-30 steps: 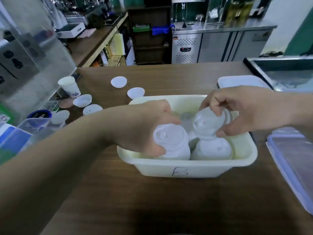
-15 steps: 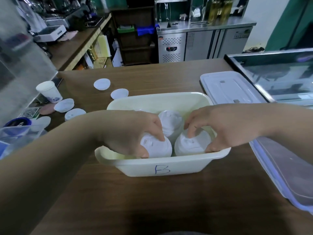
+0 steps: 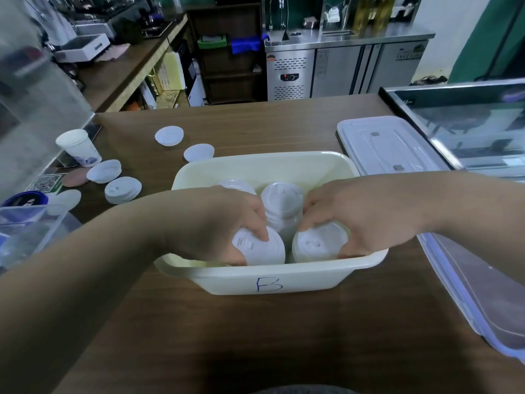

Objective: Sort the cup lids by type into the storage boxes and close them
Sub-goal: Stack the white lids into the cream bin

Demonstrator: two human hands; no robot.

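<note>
Left hand (image 3: 216,226) and right hand (image 3: 363,214), fingers curled round the near-left lid stack (image 3: 262,250) and near-right lid stack (image 3: 318,245) inside box B (image 3: 312,280); the thin plastic lids look light, flexible and slippery, best gripped by the stack's sides.

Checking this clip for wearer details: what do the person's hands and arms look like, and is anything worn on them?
The left hand and right hand are bare, with no gloves and no rings on the fingers that show. Both forearms are uncovered as far as the frame reaches. No sleeve, watch, wristband or marking is in view.
</note>
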